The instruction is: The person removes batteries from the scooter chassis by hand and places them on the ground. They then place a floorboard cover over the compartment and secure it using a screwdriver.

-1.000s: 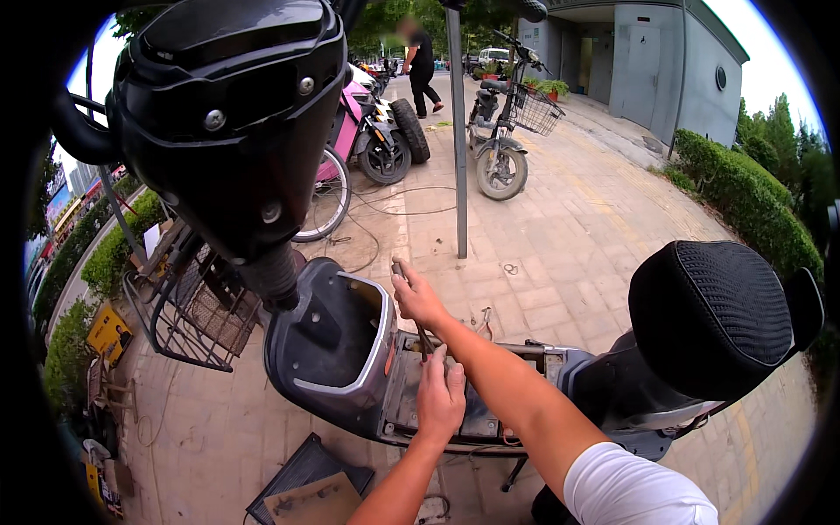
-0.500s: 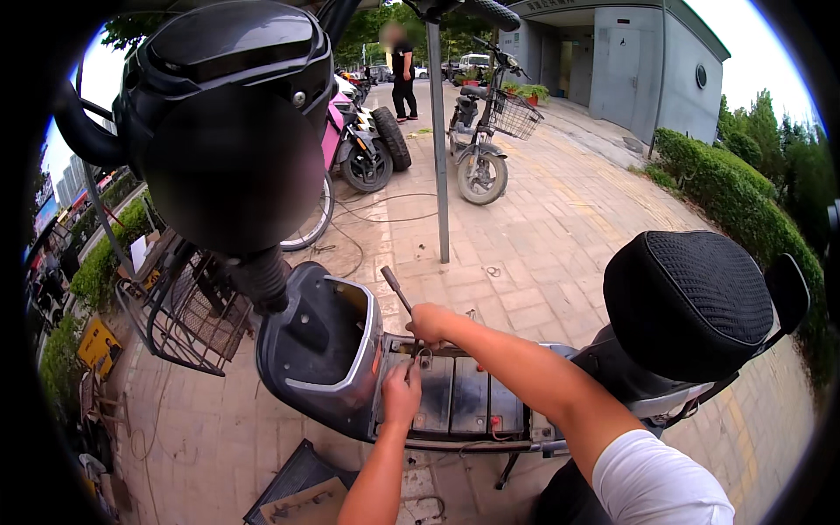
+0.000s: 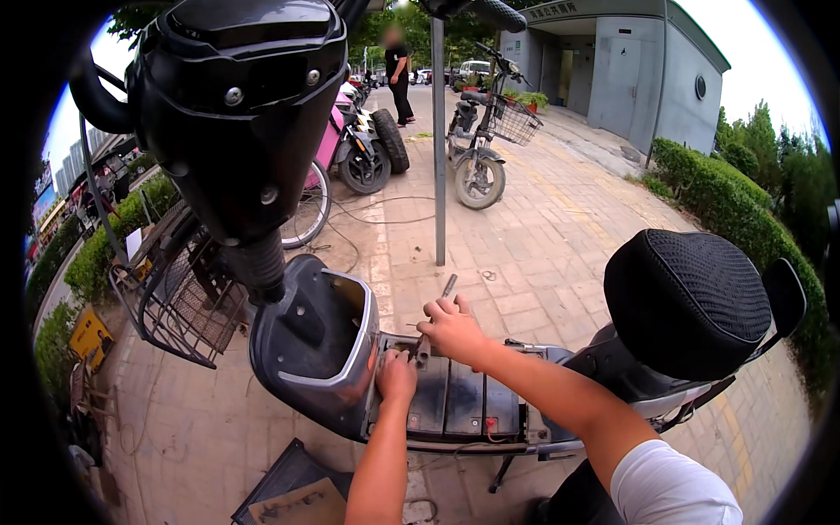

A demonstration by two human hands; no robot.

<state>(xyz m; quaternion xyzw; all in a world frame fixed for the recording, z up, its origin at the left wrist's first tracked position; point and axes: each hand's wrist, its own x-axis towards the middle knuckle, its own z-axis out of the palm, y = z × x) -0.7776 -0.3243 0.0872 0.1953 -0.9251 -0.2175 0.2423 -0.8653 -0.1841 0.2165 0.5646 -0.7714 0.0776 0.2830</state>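
Observation:
A scooter's open floor compartment (image 3: 525, 411) holds a row of dark battery blocks (image 3: 465, 398). My right hand (image 3: 455, 331) is closed around a grey metal hand tool (image 3: 450, 285). The tool's handle sticks up past the fingers, and its thicker end points down at the front of the compartment. I cannot make out its exact kind. Just left of the tool's lower end, my left hand (image 3: 396, 378) reaches into the compartment's front corner with fingers curled together. What they pinch, if anything, is hidden. A red terminal cap (image 3: 490, 423) shows toward the compartment's rear.
The scooter's front storage pocket (image 3: 319, 324) rises left of my hands, its black seat (image 3: 687, 302) right. A dark tray (image 3: 284, 477) with cardboard lies on the paving below. Beyond stand a metal post (image 3: 439, 149), a parked electric bike (image 3: 479, 166) and a person in black (image 3: 398, 74).
The tool's handle has swung from pointing up-left to pointing up-right. My right hand has shifted slightly right and turned, while my left hand has moved slightly left, its fingers deeper at the compartment's front.

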